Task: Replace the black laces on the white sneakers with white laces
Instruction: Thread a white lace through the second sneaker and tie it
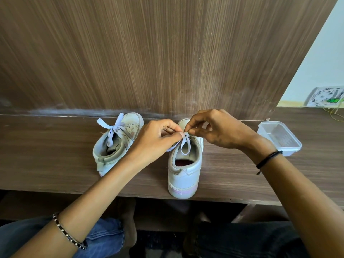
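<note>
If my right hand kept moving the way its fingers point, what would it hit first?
Probably the left hand: the right hand points at it, both pinching the white lace between them.

My one wide-angle camera rides on my head, facing forward and down, close above the worktop [46, 155]; my left hand [158, 139] and right hand [216, 130] meet near mid-frame.

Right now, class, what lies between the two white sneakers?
The left hand and forearm, above bare desk, between left sneaker and right sneaker, in the head view.
</note>
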Motion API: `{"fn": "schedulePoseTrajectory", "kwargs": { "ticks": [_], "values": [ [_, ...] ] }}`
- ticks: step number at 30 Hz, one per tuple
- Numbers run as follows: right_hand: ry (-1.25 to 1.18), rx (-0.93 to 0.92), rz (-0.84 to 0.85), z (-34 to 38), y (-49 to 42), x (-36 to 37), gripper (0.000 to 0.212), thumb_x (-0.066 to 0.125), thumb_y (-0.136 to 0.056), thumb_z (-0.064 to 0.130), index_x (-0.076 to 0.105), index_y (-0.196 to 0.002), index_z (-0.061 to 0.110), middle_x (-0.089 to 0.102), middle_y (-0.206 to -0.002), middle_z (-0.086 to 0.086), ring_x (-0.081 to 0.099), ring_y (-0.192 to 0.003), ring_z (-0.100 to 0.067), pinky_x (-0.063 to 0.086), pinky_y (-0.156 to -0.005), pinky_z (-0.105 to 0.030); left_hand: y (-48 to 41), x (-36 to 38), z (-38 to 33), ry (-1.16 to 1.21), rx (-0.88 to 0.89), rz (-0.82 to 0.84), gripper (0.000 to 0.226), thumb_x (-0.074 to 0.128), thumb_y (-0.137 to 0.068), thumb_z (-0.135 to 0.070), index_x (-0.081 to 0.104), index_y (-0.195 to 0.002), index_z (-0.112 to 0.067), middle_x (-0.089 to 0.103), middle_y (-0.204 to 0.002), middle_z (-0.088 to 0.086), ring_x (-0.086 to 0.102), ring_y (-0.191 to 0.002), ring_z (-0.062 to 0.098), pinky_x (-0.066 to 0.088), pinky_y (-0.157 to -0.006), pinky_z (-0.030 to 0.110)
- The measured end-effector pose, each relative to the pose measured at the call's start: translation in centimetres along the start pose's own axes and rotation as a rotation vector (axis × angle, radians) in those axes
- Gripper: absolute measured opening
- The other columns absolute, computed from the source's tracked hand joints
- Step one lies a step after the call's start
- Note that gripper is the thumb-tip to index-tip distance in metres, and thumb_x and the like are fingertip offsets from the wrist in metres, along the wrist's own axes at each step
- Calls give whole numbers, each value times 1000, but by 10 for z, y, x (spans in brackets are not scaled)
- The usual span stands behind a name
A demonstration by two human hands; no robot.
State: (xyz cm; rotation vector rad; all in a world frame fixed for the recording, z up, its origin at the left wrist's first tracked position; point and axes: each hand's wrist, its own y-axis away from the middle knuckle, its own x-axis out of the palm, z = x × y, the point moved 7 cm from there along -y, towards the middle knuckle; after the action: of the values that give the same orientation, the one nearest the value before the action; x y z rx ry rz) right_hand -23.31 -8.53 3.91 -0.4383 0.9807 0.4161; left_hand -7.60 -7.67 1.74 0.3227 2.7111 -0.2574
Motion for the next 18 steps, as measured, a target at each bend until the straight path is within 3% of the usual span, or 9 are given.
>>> {"fn": "schedulePoseTrajectory", "kwargs": {
  "ticks": [5, 8, 13, 18],
  "values": [
    [-53, 16, -30, 0, 0, -1, 14, 73, -93, 21, 77, -105, 25, 68, -91, 27, 60, -91, 17, 42, -78, -3, 0, -2, 3, -4, -27, 15, 8, 72, -89, -8, 77, -89, -14, 76, -86, 2, 72, -87, 18, 54, -74, 24],
    [-107, 45, -66, -3, 1, -5, 17, 78, -89, 25, 76, -106, 26, 74, -90, 17, 65, -88, 10, 45, -76, -7, 0, -2, 2, -17, -16, 14, 7, 73, -89, -6, 76, -90, -12, 75, -86, 6, 71, -83, 20, 52, -71, 21],
    [-153, 82, -37, -4, 3, -6, 19, 78, -89, 25, 73, -108, 28, 77, -91, 13, 71, -92, 2, 53, -84, -20, 2, -1, -4, -48, 13, 21, 7, 72, -87, -3, 75, -87, -9, 75, -87, 10, 70, -87, 28, 57, -80, 36],
    [-187, 140, -31, -4, 5, -6, 23, 77, -89, 26, 70, -110, 27, 77, -89, 19, 73, -87, -3, 56, -93, -32, 3, -2, -5, -48, -27, 17, 10, 82, -81, -15, 75, -83, -10, 75, -81, 8, 71, -77, 21, 52, -66, 19]
  ]
}}
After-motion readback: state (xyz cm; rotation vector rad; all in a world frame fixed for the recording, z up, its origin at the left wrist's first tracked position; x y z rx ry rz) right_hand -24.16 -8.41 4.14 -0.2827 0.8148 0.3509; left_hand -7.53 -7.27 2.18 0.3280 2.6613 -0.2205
